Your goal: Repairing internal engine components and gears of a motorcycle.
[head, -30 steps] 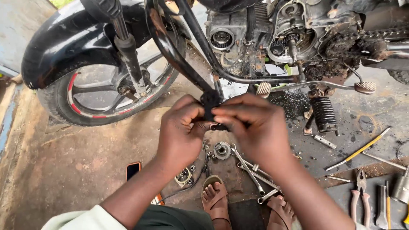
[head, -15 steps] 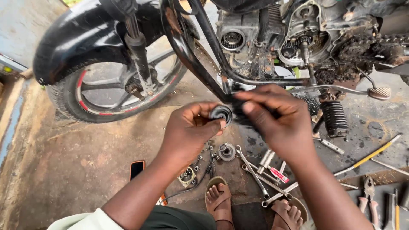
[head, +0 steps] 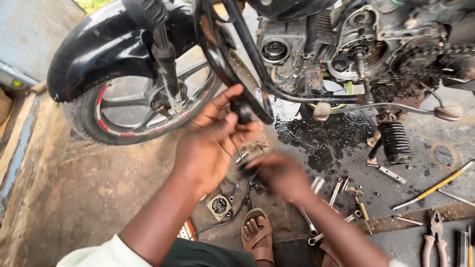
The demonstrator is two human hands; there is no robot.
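Ahead of you stands a black motorcycle, its front wheel with red-striped rim under a glossy black mudguard. The open, grimy engine sits to your right, above a dark oil patch on the concrete floor. A black coil spring stands near the footpeg (ribbed, grey rubber). Further right lie a yellow-handled screwdriver and red-handled pliers. Silver spanners lie by your brown sandal.

Bare floor left of hands; front wheel ahead, scattered wrenches right.
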